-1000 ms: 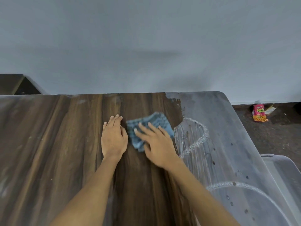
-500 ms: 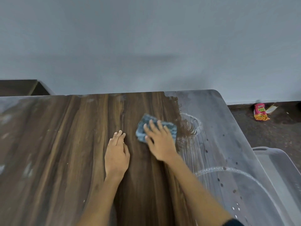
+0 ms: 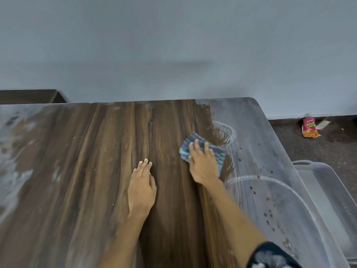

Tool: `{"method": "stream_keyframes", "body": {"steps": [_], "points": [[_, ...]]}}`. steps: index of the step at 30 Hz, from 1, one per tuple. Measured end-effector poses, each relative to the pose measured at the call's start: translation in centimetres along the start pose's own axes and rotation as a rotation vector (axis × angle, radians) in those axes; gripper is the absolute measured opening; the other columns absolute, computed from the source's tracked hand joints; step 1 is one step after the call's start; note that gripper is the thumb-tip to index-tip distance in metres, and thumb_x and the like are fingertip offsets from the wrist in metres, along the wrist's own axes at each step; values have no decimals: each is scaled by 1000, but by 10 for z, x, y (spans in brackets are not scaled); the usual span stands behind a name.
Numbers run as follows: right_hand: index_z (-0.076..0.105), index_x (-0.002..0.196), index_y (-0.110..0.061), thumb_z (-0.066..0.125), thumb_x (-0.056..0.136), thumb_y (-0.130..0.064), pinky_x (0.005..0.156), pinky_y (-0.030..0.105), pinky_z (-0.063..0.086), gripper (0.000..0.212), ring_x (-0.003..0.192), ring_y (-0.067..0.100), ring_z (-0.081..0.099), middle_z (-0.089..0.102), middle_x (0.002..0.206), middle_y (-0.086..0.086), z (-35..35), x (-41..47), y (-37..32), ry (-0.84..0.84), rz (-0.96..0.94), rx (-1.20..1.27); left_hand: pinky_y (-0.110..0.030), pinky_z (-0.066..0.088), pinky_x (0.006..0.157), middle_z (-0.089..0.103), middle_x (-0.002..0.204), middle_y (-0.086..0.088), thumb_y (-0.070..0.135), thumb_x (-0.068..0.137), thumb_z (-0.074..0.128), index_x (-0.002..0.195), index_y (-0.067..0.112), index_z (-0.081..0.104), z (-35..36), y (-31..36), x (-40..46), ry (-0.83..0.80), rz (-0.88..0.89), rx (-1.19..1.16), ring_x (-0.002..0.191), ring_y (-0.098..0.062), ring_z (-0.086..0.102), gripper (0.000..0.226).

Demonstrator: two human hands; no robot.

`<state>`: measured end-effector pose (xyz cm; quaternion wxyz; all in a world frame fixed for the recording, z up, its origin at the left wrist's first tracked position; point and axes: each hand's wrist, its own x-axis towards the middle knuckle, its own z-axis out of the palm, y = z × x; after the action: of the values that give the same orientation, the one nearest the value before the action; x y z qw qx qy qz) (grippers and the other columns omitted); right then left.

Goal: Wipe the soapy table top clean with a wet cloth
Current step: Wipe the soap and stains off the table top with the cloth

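A dark wood-grain table top (image 3: 87, 171) fills the view. Its right part carries a grey soapy film (image 3: 270, 171) with curved foam streaks and dark spots; the left edge shows pale soap smears too. A folded blue cloth (image 3: 220, 153) lies at the border between the bare wood and the soap film. My right hand (image 3: 202, 163) presses flat on the cloth with straight fingers. My left hand (image 3: 142, 186) rests flat on the bare wood, a hand's width to the left of the cloth.
A clear plastic tub (image 3: 324, 200) stands on the floor beside the table's right edge. A red snack packet (image 3: 310, 128) lies on the dark floor by the wall. A grey wall runs behind the table, and dark furniture (image 3: 29, 96) sits at far left.
My right hand has slid the cloth to the right, onto the edge of the soap film. The left hand now lies nearer to me, and the gap between the hands has widened.
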<state>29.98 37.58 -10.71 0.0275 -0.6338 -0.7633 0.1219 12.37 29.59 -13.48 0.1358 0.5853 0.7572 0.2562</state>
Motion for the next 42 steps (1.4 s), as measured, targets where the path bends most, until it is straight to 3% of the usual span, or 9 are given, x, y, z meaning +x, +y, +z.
{"method": "stream_keyframes", "body": {"steps": [4,7,13,17,22,26,29,35,42], "points": [[22,145,-23,26,99,-30,112,33,0,47,143,21,5,17,154,-7,17,-73,-30,-19,-225,111,-33,21,114,45,141,-6,5,92,44,131,6,49,-3,-6,-20,-10,33,-10,136,-17,33,39],[39,138,-28,31,95,-38,111,35,18,45,137,13,28,38,144,-13,18,-145,-18,-71,-374,42,-32,19,114,43,142,-5,6,93,44,132,7,48,-6,-9,-38,-25,34,-10,136,-16,31,39],[16,145,-28,-9,89,-56,117,34,5,68,143,13,3,8,151,-15,1,-133,53,-9,-12,87,-27,13,114,39,145,-1,10,95,40,135,9,44,-16,-15,-77,-41,14,22,138,-11,25,40],[15,148,-22,19,101,-33,115,38,5,48,144,23,1,8,156,-4,3,-88,14,-1,117,64,-28,13,114,37,146,-1,10,96,39,136,10,43,-21,-14,-100,-49,-1,24,138,-11,24,40],[20,146,-23,25,101,-24,115,34,5,45,143,20,2,11,155,-8,24,-145,-31,-60,-155,171,-27,12,114,34,148,-2,13,97,38,138,10,40,-29,-18,-127,-75,13,44,139,-13,23,41],[38,139,-26,36,90,-18,109,36,33,50,136,12,26,36,145,-11,27,-227,-7,-40,-346,76,-28,13,114,33,148,-3,14,97,38,138,10,39,-33,-23,-144,-91,42,48,139,-15,23,41],[17,143,-33,35,94,-5,116,29,8,59,140,8,6,12,149,-18,15,-239,35,-35,-191,133,-29,12,114,30,149,-1,15,98,37,139,11,37,-38,-28,-153,-108,68,50,140,-13,19,42],[22,146,-16,30,100,-13,115,41,8,47,143,31,5,14,155,3,2,-165,24,-37,121,159,-29,10,115,29,150,1,17,98,35,140,12,35,-41,-31,-178,-97,44,68,138,-9,13,42],[29,144,-21,36,99,-14,115,31,4,46,143,18,5,18,154,-6,32,-240,-44,-61,-207,239,-27,8,114,25,151,2,21,98,36,141,14,32,-46,-39,-202,-126,97,80,138,-6,9,44]]}}
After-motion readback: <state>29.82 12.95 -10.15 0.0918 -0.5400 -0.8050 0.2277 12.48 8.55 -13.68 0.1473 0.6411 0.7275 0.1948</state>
